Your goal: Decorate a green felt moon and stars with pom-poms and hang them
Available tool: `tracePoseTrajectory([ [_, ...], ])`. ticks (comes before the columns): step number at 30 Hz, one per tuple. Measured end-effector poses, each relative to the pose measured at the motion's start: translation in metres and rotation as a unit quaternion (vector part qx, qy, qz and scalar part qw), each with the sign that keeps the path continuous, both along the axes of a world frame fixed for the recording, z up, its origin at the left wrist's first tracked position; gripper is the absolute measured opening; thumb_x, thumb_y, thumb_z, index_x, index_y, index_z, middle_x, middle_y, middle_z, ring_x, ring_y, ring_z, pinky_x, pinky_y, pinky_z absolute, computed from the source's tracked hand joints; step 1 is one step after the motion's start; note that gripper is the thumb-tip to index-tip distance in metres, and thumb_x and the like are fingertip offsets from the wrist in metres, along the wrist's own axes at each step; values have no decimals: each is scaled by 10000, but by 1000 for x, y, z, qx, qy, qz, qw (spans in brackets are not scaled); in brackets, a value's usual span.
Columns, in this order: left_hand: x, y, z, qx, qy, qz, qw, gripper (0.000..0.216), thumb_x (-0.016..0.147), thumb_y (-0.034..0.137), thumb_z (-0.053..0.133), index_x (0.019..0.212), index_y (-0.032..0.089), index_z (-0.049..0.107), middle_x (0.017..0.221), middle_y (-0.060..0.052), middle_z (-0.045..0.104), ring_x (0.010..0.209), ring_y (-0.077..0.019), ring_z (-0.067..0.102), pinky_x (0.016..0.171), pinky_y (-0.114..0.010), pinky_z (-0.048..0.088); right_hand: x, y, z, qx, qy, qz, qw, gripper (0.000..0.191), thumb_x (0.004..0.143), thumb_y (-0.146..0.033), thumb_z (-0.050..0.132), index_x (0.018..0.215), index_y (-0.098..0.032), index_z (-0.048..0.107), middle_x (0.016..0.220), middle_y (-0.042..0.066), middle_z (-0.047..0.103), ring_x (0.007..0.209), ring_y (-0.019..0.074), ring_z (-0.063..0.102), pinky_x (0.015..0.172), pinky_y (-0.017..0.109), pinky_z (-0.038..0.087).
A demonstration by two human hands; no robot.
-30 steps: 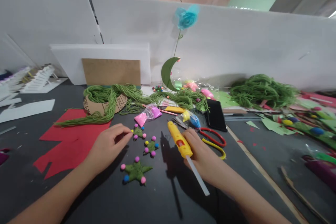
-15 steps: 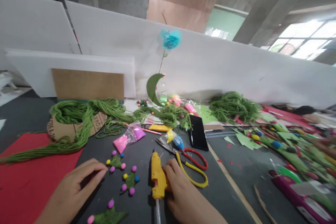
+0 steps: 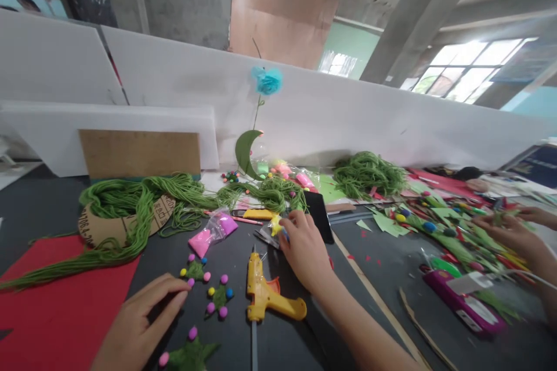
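My right hand [image 3: 307, 252] reaches over the scissors [image 3: 266, 237], its bent fingers closed at a small plastic bag with yellow [image 3: 275, 225] and blue contents. The blue part shows between finger and thumb; the scissor handles are mostly hidden under the hand. The yellow hot glue gun [image 3: 256, 290] lies on its side on the dark table, untouched. My left hand [image 3: 145, 319] has thumb and forefinger apart, holding nothing. Its forefinger tip is at a small green felt star [image 3: 195, 270] with pom-poms. Two more such stars, one in the middle [image 3: 220, 297] and one nearer [image 3: 191, 355], lie close by.
Green yarn [image 3: 143, 203] drapes over cardboard and red paper [image 3: 87, 295]. Behind stand a felt crescent [image 3: 247, 153] and a blue flower [image 3: 267, 81]. A bag with pink and purple contents [image 3: 212, 233], a phone [image 3: 319, 217] and a purple power strip [image 3: 463, 301] lie around. A co-worker's hands [image 3: 507, 232] are at right.
My right hand has let go of the glue gun and moved forward to the yellow and blue bag. My left hand has shifted slightly right. A co-worker's hands have come into view at right.
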State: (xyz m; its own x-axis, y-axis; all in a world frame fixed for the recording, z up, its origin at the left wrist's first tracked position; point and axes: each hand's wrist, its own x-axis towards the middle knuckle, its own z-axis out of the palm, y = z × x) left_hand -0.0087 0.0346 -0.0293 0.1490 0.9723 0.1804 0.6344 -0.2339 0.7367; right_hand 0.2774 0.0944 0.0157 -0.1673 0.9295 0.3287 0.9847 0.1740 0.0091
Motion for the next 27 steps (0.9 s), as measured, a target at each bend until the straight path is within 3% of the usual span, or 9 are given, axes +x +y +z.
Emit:
tracePoseTrajectory([
  [2, 0, -1, 7, 0, -12, 0, 1000, 224, 840, 396, 506, 793, 238, 658, 835, -8, 693, 820, -163, 649, 728, -218, 506, -3, 8, -2, 4, -48, -42, 998, 128, 820, -173, 510, 888, -170, 618, 997, 117, 577, 921, 245, 527, 742, 315, 406],
  [6, -6, 2, 15, -5, -45, 37, 998, 228, 847, 375, 493, 790, 207, 636, 800, -13, 668, 780, -157, 619, 708, -236, 476, -4, 17, -12, -5, -46, -90, 995, 142, 838, -153, 468, 868, -140, 606, 883, 121, 601, 812, 220, 565, 625, 288, 360],
  [14, -10, 3, 10, 0, -88, 37, 995, 192, 834, 324, 500, 774, 195, 628, 768, -1, 641, 717, -139, 580, 677, -241, 430, 6, 12, -17, 38, -15, -146, 988, 212, 876, -203, 421, 889, -161, 628, 870, 86, 637, 637, 169, 558, 515, 271, 262],
  [17, -8, 2, 9, 7, -73, 31, 997, 182, 837, 317, 502, 782, 199, 629, 776, 6, 639, 717, -134, 570, 679, -240, 418, 11, 10, -21, 53, -3, -126, 991, 235, 873, -182, 415, 989, -173, 619, 943, 85, 638, 639, 163, 555, 524, 269, 274],
  [20, -8, 3, 8, 7, -65, 30, 997, 186, 840, 322, 497, 785, 200, 627, 789, 6, 641, 738, -136, 568, 691, -241, 413, 13, 9, -22, 57, 3, -92, 994, 201, 868, -219, 449, 932, -168, 632, 899, 81, 639, 702, 184, 569, 571, 273, 324],
  [24, -9, 7, 5, -7, -65, 38, 997, 210, 834, 352, 492, 778, 198, 625, 802, -6, 652, 771, -154, 576, 700, -249, 417, -3, 7, -11, 60, 26, -2, 998, 238, 894, -260, 424, 945, -140, 623, 982, 119, 617, 919, 229, 553, 787, 310, 382],
  [27, -9, 9, 3, -17, -71, 39, 997, 232, 824, 381, 493, 768, 200, 627, 794, -9, 656, 766, -163, 580, 693, -254, 425, -34, 11, -6, -28, 19, 105, 994, 199, 878, -203, 438, 915, -169, 631, 898, 64, 639, 801, 159, 576, 720, 244, 404],
])
